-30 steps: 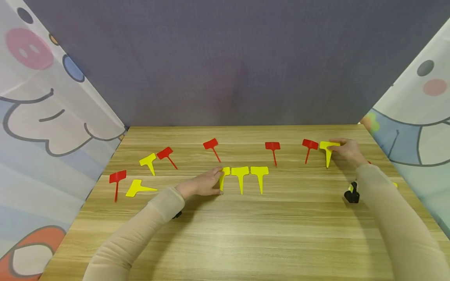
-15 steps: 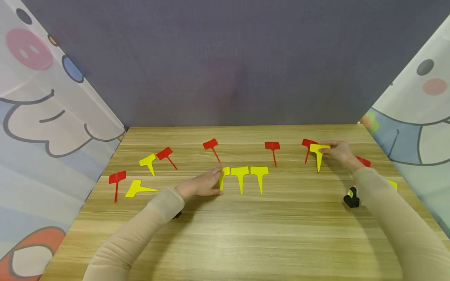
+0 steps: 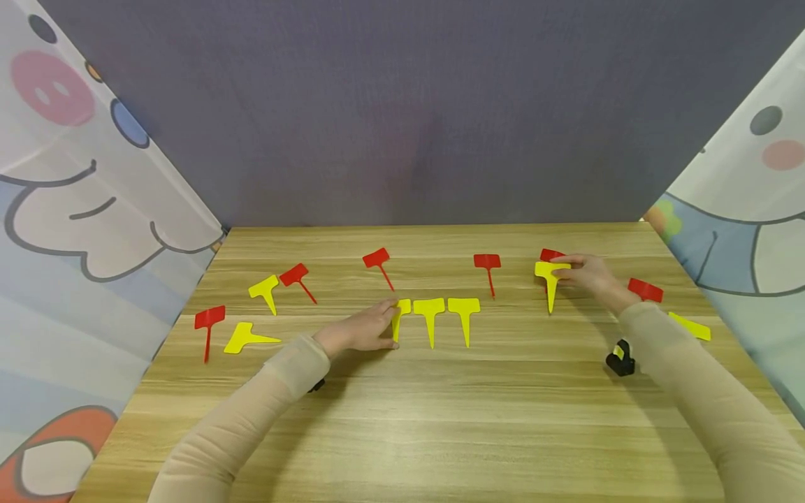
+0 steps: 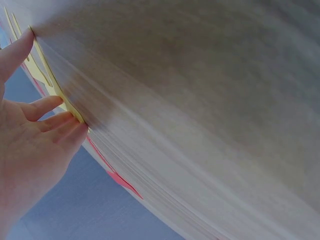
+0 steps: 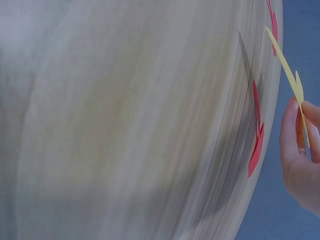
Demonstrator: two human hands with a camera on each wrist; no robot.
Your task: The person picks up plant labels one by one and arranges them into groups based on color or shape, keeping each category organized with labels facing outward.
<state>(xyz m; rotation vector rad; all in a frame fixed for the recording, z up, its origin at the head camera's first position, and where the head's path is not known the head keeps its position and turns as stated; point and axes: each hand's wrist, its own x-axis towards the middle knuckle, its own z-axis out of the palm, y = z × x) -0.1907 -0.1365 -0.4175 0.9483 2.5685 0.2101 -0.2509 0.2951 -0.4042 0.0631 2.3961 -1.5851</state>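
In the head view my left hand [image 3: 361, 327] rests at the left end of a row of yellow T-shaped plant labels. Its fingers touch the head of the leftmost label [image 3: 402, 307], and the thumb lies by its pointed tip; the hand covers part of it. Two more labels, a middle one [image 3: 430, 318] and a right one [image 3: 465, 318], lie alongside, points toward me. My right hand [image 3: 594, 279] pinches another yellow plant label [image 5: 298, 92] by one end of its head. That label is raised off the table, in front of a red label [image 3: 553, 255].
Red labels lie along the back, including one right of centre [image 3: 488, 262] and one left of centre [image 3: 376, 258]. More yellow labels lie at the left [image 3: 242, 338] and far right [image 3: 692, 326] of the wooden table [image 3: 402, 433]. A grey panel [image 3: 402, 112] stands behind.
My right hand has moved left and slightly nearer with the yellow plant label, now passing over a red one. A red and a yellow label at the right are uncovered. The left hand has stayed still.
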